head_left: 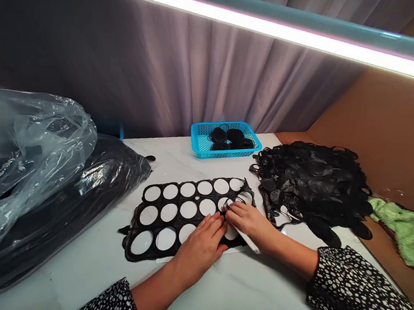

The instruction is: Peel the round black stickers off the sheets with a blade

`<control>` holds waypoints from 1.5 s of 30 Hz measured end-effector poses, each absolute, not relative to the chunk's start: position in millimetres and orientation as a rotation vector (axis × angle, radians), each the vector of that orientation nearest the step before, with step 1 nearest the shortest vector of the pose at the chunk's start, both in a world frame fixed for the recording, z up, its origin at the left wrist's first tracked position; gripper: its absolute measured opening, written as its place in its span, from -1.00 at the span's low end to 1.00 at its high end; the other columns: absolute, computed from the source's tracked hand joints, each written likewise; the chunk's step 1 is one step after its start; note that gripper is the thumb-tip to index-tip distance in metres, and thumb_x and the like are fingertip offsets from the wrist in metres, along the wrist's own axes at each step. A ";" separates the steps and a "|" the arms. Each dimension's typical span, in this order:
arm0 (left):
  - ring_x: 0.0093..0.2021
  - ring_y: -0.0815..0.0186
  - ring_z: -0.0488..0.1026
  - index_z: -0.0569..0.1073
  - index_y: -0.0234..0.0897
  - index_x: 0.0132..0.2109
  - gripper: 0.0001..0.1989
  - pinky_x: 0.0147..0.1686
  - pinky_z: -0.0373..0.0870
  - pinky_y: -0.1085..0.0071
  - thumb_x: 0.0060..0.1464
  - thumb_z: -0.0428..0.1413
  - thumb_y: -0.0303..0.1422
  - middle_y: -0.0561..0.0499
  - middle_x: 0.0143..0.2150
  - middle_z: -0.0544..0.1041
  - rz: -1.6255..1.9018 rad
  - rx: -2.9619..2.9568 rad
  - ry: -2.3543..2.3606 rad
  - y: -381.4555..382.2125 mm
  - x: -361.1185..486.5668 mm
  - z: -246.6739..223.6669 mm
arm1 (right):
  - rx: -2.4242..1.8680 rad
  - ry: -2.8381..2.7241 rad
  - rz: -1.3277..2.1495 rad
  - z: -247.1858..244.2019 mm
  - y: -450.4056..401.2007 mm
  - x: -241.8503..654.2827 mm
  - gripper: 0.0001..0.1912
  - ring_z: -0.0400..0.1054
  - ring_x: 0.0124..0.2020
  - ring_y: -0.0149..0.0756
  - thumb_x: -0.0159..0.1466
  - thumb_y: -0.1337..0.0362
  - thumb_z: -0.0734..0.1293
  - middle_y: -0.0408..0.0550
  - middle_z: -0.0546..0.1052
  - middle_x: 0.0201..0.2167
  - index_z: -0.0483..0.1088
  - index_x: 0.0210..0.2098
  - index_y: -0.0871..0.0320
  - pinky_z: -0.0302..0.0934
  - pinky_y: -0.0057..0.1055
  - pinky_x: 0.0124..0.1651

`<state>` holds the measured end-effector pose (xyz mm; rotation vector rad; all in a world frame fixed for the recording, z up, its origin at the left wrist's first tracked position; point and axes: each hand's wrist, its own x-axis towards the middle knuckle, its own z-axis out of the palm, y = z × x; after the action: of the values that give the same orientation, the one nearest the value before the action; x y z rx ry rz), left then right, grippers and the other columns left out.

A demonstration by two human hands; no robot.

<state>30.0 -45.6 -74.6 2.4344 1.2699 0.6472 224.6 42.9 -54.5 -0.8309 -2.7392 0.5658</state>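
Observation:
A black perforated sheet (187, 216) lies on the white marble table (93, 265), its round holes showing white discs in rows. My left hand (201, 244) rests flat on the sheet's lower right part, holding nothing. Beside it, my right hand (249, 224) grips a white strip (248, 239) whose end sticks out below the palm. Thin black rings (232, 202) sit at my right fingertips on the sheet's right end. They seem to touch those fingers, though the exact contact is too small to tell.
A clear plastic bag (24, 144) lies over a black bagged bundle (68, 209) at left. A blue plastic basket (225, 139) holds black round pieces at the back. A heap of black scraps (310, 188) lies right, with a green cloth (411, 237) beyond it.

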 end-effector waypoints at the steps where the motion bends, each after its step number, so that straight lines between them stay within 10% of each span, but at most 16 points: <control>1: 0.31 0.10 0.22 0.23 -0.28 0.27 -0.55 0.28 0.19 0.09 0.29 0.05 -0.34 -0.20 0.25 0.35 0.650 2.430 1.263 -45.1 29.4 -75.2 | -0.831 -2.774 0.473 -53.4 47.6 224.5 -0.89 0.28 -0.19 -0.09 0.33 0.40 0.21 0.10 0.47 -0.26 0.36 -0.24 0.14 0.13 -0.23 -0.14; 8: 0.32 0.11 0.19 0.24 -0.27 0.26 -0.56 0.28 0.18 0.08 0.29 0.06 -0.35 -0.19 0.26 0.33 0.664 2.418 1.251 -43.6 25.2 -71.8 | -1.445 -2.163 0.183 -26.8 140.1 246.6 -0.86 0.30 -0.35 -0.19 0.28 0.34 0.21 0.04 0.48 -0.38 0.31 -0.41 0.15 0.08 -0.34 -0.28; 18: 0.32 0.03 0.18 0.26 -0.30 0.25 -0.52 0.26 0.20 0.04 0.22 0.13 -0.41 -0.23 0.28 0.30 0.577 2.462 1.279 -80.5 28.7 -59.6 | -1.175 -1.978 1.275 -13.7 50.5 252.0 -0.74 0.37 -0.27 -0.25 0.24 0.20 0.33 -0.04 0.52 -0.31 0.26 -0.52 0.14 0.17 -0.38 -0.26; 28: 0.38 0.04 0.06 0.19 -0.20 0.32 -0.46 0.28 0.15 0.01 0.24 0.11 -0.35 -0.19 0.36 0.16 0.521 2.464 1.242 -82.3 25.2 -63.7 | -1.133 -2.060 1.472 -41.0 -1.9 245.1 -0.82 0.33 -0.34 -0.32 0.25 0.24 0.31 -0.08 0.52 -0.32 0.26 -0.45 0.14 0.16 -0.43 -0.31; 45: 0.42 -0.04 -0.16 0.25 -0.11 0.28 -0.48 0.29 0.05 -0.10 0.20 0.16 -0.32 -0.10 0.44 -0.04 0.511 2.414 1.257 -81.3 22.3 -65.0 | -0.833 -2.705 0.234 -63.1 -14.8 243.6 -0.79 0.32 -0.29 -0.18 0.38 0.42 0.13 0.03 0.49 -0.36 0.33 -0.33 0.14 0.18 -0.31 -0.25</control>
<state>22.3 -81.3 -65.0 2.4137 1.2567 0.5109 243.6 -14.8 -63.1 -0.8333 -2.7052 0.2336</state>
